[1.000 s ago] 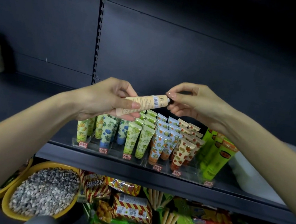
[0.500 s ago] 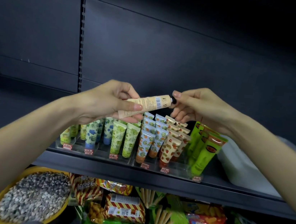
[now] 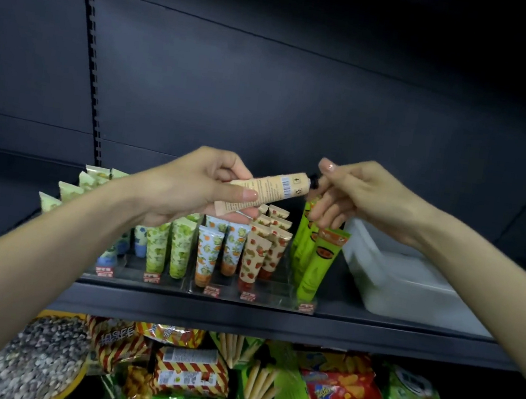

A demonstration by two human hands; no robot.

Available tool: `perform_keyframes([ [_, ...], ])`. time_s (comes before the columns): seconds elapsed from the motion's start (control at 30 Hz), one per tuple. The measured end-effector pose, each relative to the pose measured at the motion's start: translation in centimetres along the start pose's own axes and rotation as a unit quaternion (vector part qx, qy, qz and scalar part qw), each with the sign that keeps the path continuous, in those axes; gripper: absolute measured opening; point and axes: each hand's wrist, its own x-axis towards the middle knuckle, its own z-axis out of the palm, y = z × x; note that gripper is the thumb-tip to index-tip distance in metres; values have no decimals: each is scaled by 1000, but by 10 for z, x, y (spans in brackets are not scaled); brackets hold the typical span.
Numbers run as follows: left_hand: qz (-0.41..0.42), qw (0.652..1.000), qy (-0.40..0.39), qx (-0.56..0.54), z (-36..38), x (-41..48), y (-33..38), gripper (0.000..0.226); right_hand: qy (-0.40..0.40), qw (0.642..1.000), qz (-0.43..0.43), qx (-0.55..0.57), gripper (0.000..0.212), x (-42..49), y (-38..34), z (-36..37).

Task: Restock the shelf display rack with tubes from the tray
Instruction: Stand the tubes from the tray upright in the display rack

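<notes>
Holding step, head view: left hand (image 3: 196, 187) grips a slim, soft-plastic beige tube (image 3: 269, 190) round its flat crimped half, thumb on top and fingers curled beneath. The right hand (image 3: 365, 196) pinches the end with the small black cap (image 3: 314, 182) between its fingertips. The beige tube lies nearly level in the air, cap to the right, above the clear acrylic display rack (image 3: 277, 296) and touching nothing in it. The rack stands on a dark metal shelf (image 3: 239, 316), with the white plastic tray (image 3: 404, 281) just beside it on the right; the tray's contents are not visible. The rack lanes hold upright tubes, caps down and crimps up: leaf-print pale green tubes (image 3: 156, 249), strawberry-print cream tubes (image 3: 254, 258) and glossy bright green tubes (image 3: 316, 266). Judgement: one tube is in hand and being turned for slotting. The next move calls for tipping it cap-down and lowering it into a free lane; the lane between the strawberry-print and bright green rows looks open at the front. The tube body looks matte and pliable, so a light grip is advised. The rack walls are rigid and transparent, so their edges are hard to read.
</notes>
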Motion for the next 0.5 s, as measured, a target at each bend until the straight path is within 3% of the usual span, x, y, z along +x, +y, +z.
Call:
perform_keyframes([
  [0.17, -2, 1000, -8, 3, 14, 9, 4, 22, -23, 996, -41, 70, 32, -10, 10, -24],
  [0.27, -2, 1000, -17, 7, 20, 13, 6, 24, -8, 997, -51, 56, 24, -10, 16, -27],
  [0.37, -7, 1000, -19, 4, 25, 14, 6, 31, 6, 999, -42, 20, 36, -9, 21, -23],
  [0.5, -12, 1000, -17, -1, 27, 14, 6, 36, -2, 996, -55, 68, 38, -10, 23, -26],
])
